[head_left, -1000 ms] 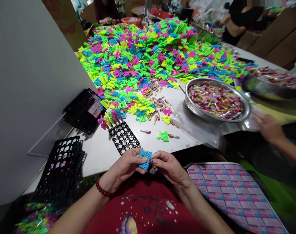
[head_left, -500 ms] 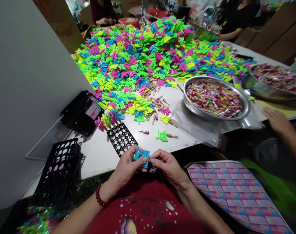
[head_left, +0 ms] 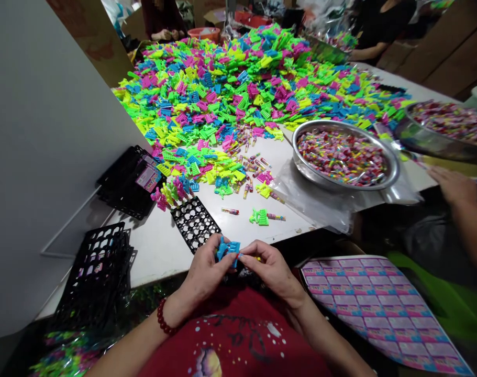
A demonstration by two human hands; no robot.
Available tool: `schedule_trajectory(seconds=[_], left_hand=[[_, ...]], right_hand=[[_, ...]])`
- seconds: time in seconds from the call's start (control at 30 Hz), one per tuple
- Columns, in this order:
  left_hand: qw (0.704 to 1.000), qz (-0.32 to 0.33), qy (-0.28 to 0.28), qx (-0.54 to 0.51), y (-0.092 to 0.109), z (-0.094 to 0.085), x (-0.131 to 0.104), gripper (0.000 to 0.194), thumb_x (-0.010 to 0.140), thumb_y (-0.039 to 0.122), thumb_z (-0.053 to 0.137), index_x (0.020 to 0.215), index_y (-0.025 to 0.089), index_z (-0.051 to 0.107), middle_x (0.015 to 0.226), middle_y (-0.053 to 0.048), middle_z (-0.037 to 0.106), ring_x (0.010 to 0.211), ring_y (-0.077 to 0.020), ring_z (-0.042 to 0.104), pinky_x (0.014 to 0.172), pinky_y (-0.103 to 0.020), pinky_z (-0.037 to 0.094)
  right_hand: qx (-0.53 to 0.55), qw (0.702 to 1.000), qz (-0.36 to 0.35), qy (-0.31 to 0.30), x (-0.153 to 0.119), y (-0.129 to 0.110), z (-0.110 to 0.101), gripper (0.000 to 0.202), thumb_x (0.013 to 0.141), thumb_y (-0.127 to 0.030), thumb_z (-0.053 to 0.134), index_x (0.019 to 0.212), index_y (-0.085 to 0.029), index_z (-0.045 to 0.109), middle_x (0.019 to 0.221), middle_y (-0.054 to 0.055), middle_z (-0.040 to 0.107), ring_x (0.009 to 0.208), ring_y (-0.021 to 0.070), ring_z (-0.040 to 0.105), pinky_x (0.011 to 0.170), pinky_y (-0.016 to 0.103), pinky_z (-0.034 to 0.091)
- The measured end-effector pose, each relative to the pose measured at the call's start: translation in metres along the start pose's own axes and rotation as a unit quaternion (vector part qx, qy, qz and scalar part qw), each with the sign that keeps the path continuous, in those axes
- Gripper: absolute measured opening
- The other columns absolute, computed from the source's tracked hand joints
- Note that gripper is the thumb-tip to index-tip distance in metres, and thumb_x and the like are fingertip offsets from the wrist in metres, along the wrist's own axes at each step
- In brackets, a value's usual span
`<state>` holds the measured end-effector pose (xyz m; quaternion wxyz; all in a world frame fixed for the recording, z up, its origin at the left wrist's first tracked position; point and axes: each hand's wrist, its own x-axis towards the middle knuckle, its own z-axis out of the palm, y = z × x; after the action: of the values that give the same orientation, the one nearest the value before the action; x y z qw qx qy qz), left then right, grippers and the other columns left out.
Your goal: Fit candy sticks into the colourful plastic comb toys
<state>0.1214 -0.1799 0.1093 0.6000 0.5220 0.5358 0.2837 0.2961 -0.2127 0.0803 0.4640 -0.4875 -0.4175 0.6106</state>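
Between my hands, just off the table's front edge, is a blue plastic toy piece [head_left: 233,247]. My left hand [head_left: 210,267] pinches it with thumb and fingers. My right hand [head_left: 270,267] is closed at the toy's right side on a small candy tube [head_left: 257,258], whose colored end peeks out beside the fingers. Beyond my hands a green toy piece [head_left: 258,217] with a candy tube in its end lies on the table, near a loose candy tube [head_left: 230,211]. A black holed tray [head_left: 195,222] holds several upright toys [head_left: 174,191] along its far row.
A large heap of colored plastic pieces [head_left: 222,89] covers the table's back. A metal bowl of candy tubes [head_left: 393,175] stands right, on a plastic bag [head_left: 320,204]. Black trays [head_left: 91,277] are stacked left beside a grey panel [head_left: 65,131]. A co-worker's hand [head_left: 452,186] is at far right.
The blue toy has turned slightly in my left fingers. My right fingers stay against its right side, and a candy tube's end now shows past them. The view has shifted a little.
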Motion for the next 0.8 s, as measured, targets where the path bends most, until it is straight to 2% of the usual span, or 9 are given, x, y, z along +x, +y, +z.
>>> schedule_trajectory(seconds=[0.07, 0.27, 0.4, 0.5, 0.57, 0.63, 0.73, 0.77, 0.8], left_hand=[[0.999, -0.020, -0.014, -0.046, -0.002, -0.001, 0.001, 0.035, 0.076, 0.042, 0.073, 0.095, 0.020, 0.052, 0.084, 0.002, 0.054, 0.074, -0.0142, 0.055, 0.063, -0.030, 0.060], [0.990, -0.047, -0.065, -0.117, -0.006, -0.003, 0.001, 0.037, 0.082, 0.046, 0.070, 0.100, 0.020, 0.050, 0.096, 0.000, 0.054, 0.087, -0.0152, 0.056, 0.076, -0.034, 0.061], [0.987, -0.057, -0.065, -0.133, -0.005, -0.009, 0.002, 0.039, 0.080, 0.046, 0.072, 0.098, 0.020, 0.051, 0.098, -0.001, 0.054, 0.087, -0.0154, 0.055, 0.073, -0.033, 0.061], [0.987, -0.067, -0.075, -0.128, -0.005, -0.019, 0.005, 0.041, 0.075, 0.046, 0.076, 0.097, 0.019, 0.053, 0.092, -0.001, 0.056, 0.083, -0.0161, 0.057, 0.068, -0.031, 0.060], [0.986, -0.075, -0.060, -0.135, -0.005, -0.027, 0.007, 0.044, 0.073, 0.045, 0.078, 0.100, 0.018, 0.056, 0.091, -0.002, 0.059, 0.082, -0.0166, 0.059, 0.066, -0.028, 0.059], [0.987, -0.070, -0.020, -0.140, -0.005, -0.032, 0.007, 0.045, 0.073, 0.044, 0.078, 0.104, 0.018, 0.058, 0.093, -0.003, 0.061, 0.082, -0.0168, 0.061, 0.066, -0.026, 0.057], [0.992, -0.030, 0.042, -0.112, -0.009, -0.041, 0.004, 0.043, 0.076, 0.045, 0.074, 0.106, 0.018, 0.059, 0.094, -0.002, 0.063, 0.080, -0.0165, 0.062, 0.065, -0.027, 0.057], [0.993, -0.012, 0.065, -0.097, -0.012, -0.044, 0.003, 0.041, 0.080, 0.048, 0.070, 0.106, 0.018, 0.060, 0.091, -0.002, 0.062, 0.078, -0.0162, 0.062, 0.065, -0.027, 0.057], [0.992, 0.005, 0.093, -0.081, -0.015, -0.049, 0.002, 0.039, 0.085, 0.050, 0.064, 0.106, 0.018, 0.060, 0.088, -0.002, 0.062, 0.076, -0.0161, 0.061, 0.065, -0.028, 0.058]], right_hand=[[-0.024, 1.000, -0.003, -0.007, 0.002, 0.001, -0.001, 0.023, 0.083, -0.041, 0.073, 0.085, -0.018, 0.070, 0.082, 0.001, 0.070, 0.076, 0.0157, 0.060, 0.072, 0.028, 0.046], [0.018, 0.998, 0.037, -0.041, 0.010, 0.011, -0.006, 0.026, 0.080, -0.042, 0.075, 0.085, -0.017, 0.067, 0.079, -0.001, 0.067, 0.070, 0.0134, 0.056, 0.068, 0.026, 0.044], [0.015, 0.998, 0.034, -0.046, 0.011, 0.017, -0.001, 0.028, 0.080, -0.044, 0.075, 0.083, -0.018, 0.064, 0.077, -0.001, 0.065, 0.069, 0.0135, 0.056, 0.066, 0.026, 0.044], [-0.027, 0.998, 0.019, -0.062, 0.013, 0.015, 0.006, 0.026, 0.085, -0.044, 0.070, 0.084, -0.019, 0.063, 0.078, 0.000, 0.067, 0.070, 0.0153, 0.058, 0.068, 0.028, 0.046], [-0.120, 0.989, -0.027, -0.076, 0.017, 0.010, 0.012, 0.019, 0.090, -0.039, 0.064, 0.092, -0.020, 0.066, 0.086, 0.002, 0.069, 0.078, 0.0182, 0.061, 0.074, 0.031, 0.047], [-0.279, 0.949, -0.119, -0.082, 0.023, 0.003, 0.018, 0.015, 0.094, -0.031, 0.061, 0.101, -0.020, 0.067, 0.095, 0.006, 0.070, 0.089, 0.0224, 0.060, 0.081, 0.035, 0.045], [-0.508, 0.823, -0.243, -0.077, 0.033, -0.002, 0.028, 0.014, 0.096, -0.022, 0.054, 0.097, -0.018, 0.068, 0.095, 0.011, 0.068, 0.091, 0.0268, 0.056, 0.083, 0.040, 0.041], [-0.549, 0.790, -0.260, -0.077, 0.038, -0.001, 0.031, 0.018, 0.098, -0.020, 0.050, 0.092, -0.018, 0.067, 0.091, 0.012, 0.067, 0.087, 0.0266, 0.056, 0.080, 0.039, 0.041], [-0.572, 0.772, -0.266, -0.078, 0.043, 0.001, 0.034, 0.021, 0.098, -0.018, 0.047, 0.088, -0.017, 0.066, 0.087, 0.012, 0.066, 0.083, 0.0257, 0.056, 0.076, 0.037, 0.041]])
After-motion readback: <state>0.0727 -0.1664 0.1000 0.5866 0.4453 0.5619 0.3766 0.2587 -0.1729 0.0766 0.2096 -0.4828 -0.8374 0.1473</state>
